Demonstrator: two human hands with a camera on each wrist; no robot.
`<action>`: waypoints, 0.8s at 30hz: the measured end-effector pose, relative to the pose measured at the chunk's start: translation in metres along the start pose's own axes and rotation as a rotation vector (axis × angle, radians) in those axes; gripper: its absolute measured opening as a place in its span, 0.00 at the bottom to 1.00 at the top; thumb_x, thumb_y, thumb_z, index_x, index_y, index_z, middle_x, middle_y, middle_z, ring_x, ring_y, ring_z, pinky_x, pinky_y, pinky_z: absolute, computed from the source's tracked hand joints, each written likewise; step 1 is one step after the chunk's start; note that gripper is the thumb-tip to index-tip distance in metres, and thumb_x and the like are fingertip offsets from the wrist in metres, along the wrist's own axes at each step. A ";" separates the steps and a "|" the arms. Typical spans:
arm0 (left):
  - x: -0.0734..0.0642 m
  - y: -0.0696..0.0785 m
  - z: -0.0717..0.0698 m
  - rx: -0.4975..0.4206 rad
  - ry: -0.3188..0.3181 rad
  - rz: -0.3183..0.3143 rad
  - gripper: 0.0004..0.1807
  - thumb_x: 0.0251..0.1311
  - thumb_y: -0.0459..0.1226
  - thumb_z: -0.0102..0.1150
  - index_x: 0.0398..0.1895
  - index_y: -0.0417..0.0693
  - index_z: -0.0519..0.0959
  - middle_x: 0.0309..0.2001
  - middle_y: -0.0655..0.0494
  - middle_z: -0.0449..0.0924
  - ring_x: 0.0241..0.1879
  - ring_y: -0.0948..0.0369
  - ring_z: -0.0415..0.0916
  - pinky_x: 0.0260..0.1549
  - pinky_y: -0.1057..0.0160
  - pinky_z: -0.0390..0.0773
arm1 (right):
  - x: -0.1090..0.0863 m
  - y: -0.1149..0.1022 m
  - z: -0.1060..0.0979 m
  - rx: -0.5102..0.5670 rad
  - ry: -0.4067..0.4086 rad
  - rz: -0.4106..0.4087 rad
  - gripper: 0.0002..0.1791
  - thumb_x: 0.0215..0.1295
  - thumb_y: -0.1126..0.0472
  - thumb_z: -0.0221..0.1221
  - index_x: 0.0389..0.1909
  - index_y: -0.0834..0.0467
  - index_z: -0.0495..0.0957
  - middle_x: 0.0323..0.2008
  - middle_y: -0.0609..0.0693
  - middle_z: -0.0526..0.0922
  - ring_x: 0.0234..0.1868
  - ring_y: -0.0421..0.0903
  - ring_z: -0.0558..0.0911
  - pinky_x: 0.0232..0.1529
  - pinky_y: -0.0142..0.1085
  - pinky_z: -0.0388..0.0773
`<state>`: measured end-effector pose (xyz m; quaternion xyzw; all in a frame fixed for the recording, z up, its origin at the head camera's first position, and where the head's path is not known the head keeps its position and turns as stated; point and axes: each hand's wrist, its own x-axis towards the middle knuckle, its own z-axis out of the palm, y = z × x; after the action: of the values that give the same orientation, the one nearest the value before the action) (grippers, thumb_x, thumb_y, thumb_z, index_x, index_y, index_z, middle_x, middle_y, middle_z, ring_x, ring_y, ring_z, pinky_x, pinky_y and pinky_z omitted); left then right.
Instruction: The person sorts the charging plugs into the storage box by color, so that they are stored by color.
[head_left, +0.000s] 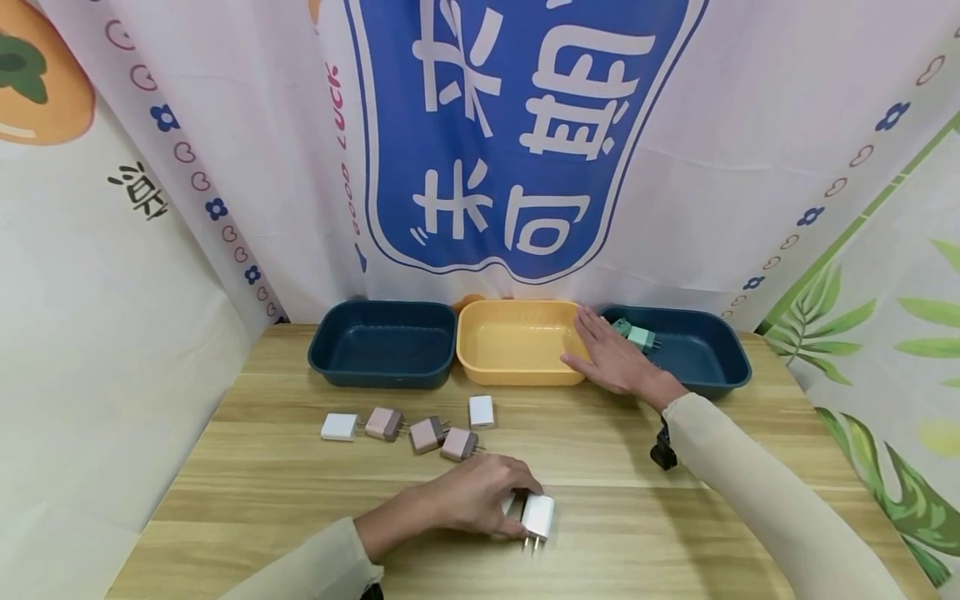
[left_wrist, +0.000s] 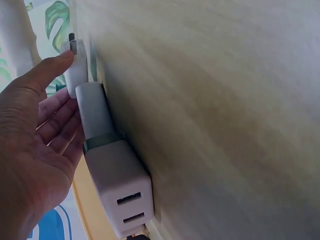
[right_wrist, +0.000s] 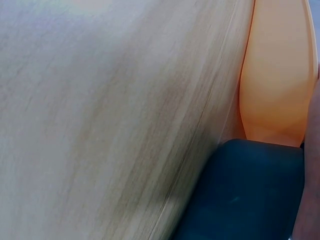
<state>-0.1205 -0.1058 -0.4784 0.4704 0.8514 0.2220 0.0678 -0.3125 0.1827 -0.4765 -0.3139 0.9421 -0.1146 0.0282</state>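
My left hand [head_left: 480, 496] pinches a white charger plug [head_left: 537, 517] between thumb and fingers, low over the wooden table; its two metal prongs point toward me. In the left wrist view the thumb lies by the prongs of that plug [left_wrist: 76, 70]. Beside it sits another white charger [left_wrist: 95, 110], mostly hidden by the hand in the head view, with a pink charger [left_wrist: 120, 180] showing two USB slots. My right hand [head_left: 611, 354], fingers stretched out, is over the meeting edges of the yellow tray [head_left: 521, 377] and the right dark blue tray [head_left: 705, 358], holding nothing.
Several pink chargers [head_left: 427, 435] and two white ones [head_left: 340, 427] lie in front of the trays. Green chargers [head_left: 641, 337] are in the right blue tray. Another dark blue tray [head_left: 382, 379] stands at the left. A printed curtain [head_left: 262, 167] hangs behind the table.
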 end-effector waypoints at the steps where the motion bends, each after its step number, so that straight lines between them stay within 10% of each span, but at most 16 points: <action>1: 0.000 0.000 -0.001 -0.001 0.005 -0.006 0.23 0.58 0.48 0.79 0.54 0.52 0.87 0.47 0.65 0.87 0.44 0.76 0.79 0.43 0.83 0.73 | 0.000 0.000 0.000 0.000 0.001 -0.001 0.52 0.82 0.32 0.42 0.83 0.70 0.42 0.86 0.63 0.37 0.86 0.59 0.39 0.84 0.56 0.41; 11: -0.001 -0.002 -0.016 -0.056 0.026 -0.140 0.25 0.57 0.48 0.80 0.57 0.53 0.87 0.53 0.63 0.87 0.51 0.69 0.82 0.48 0.73 0.80 | 0.000 0.000 0.001 -0.007 0.001 0.006 0.51 0.82 0.32 0.42 0.84 0.69 0.41 0.86 0.61 0.36 0.86 0.57 0.38 0.84 0.54 0.41; 24: 0.001 -0.020 -0.043 -0.096 0.175 -0.139 0.24 0.57 0.43 0.81 0.56 0.47 0.87 0.54 0.56 0.88 0.53 0.62 0.84 0.50 0.61 0.86 | 0.001 0.002 0.001 -0.003 -0.002 0.003 0.51 0.82 0.31 0.41 0.83 0.69 0.42 0.86 0.62 0.36 0.86 0.58 0.38 0.84 0.54 0.41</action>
<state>-0.1502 -0.1279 -0.4492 0.3855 0.8729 0.2974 0.0306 -0.3139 0.1838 -0.4782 -0.3127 0.9427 -0.1130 0.0291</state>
